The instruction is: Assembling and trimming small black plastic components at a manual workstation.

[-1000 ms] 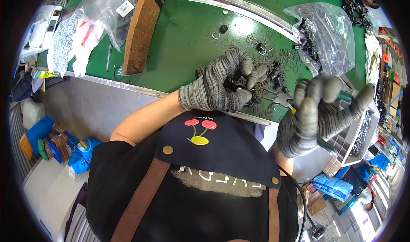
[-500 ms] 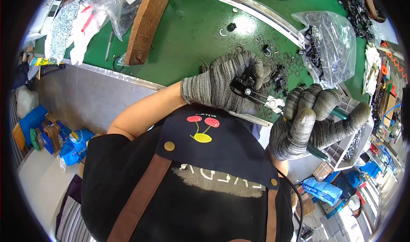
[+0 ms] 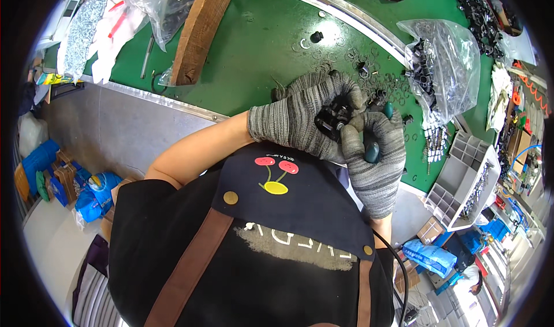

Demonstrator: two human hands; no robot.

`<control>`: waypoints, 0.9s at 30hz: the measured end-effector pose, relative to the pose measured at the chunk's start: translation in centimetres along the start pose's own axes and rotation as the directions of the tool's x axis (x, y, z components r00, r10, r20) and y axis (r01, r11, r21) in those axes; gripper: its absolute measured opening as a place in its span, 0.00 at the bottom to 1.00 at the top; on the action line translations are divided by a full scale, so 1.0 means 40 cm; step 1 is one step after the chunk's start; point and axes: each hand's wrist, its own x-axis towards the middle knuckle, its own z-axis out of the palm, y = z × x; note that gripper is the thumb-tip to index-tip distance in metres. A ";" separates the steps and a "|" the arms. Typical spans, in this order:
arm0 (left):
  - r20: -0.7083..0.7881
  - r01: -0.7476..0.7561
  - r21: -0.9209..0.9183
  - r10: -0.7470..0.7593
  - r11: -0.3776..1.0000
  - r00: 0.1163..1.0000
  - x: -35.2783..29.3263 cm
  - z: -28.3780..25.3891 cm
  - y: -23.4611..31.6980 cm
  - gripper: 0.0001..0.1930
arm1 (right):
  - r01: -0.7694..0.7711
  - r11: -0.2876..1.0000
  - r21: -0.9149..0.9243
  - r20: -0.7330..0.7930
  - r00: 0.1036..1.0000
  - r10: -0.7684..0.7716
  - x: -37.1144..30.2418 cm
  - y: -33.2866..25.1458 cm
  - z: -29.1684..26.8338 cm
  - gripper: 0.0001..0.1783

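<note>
Both hands wear grey striped knit gloves and meet over the near edge of the green table. My left hand is closed around a small black part with a shiny metal bit on it. From the right, my right hand is closed, with its thumb and fingertips touching that part. Pliers are tucked in the right hand; only their dark green handle ends stick out, and the jaws are hidden. Many thin C-shaped rings and a few small black pieces lie just beyond the hands.
A clear plastic bag of black parts lies to the right. Beside it are small metal pieces and a grey divided bin. A curved wooden block and a plastic bag are at the far left.
My right hand has moved left to the black part, and its spread fingers have closed in. The pliers have turned within it, so their jaws no longer show. My left hand stays nearly put.
</note>
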 end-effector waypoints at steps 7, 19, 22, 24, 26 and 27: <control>-0.041 -0.243 0.368 0.277 0.898 0.960 0.014 0.009 -0.005 0.33 | -0.181 0.979 0.099 0.054 0.983 0.176 -0.017 0.035 -0.014 0.12; -0.040 -0.229 0.228 0.245 0.946 0.969 0.013 0.023 -0.065 0.29 | 0.273 0.828 0.489 -0.492 0.870 0.004 0.014 -0.026 -0.061 0.38; -0.043 -0.243 0.215 0.258 0.946 0.965 0.012 0.026 -0.065 0.28 | 0.555 0.682 0.477 -0.517 0.804 -0.293 0.017 -0.073 -0.037 0.43; -0.016 -0.243 0.273 0.257 0.931 0.966 0.011 0.023 -0.054 0.27 | 0.547 0.661 0.513 -0.506 0.815 -0.281 0.021 -0.077 -0.005 0.40; -0.014 -0.272 0.297 0.289 0.915 0.957 0.010 0.021 -0.037 0.26 | 0.535 0.614 0.580 -0.495 0.830 -0.256 0.024 -0.070 0.021 0.35; -0.003 -0.300 0.325 0.318 0.897 0.948 0.010 0.019 -0.028 0.26 | 0.530 0.617 0.582 -0.487 0.834 -0.258 0.025 -0.065 0.027 0.35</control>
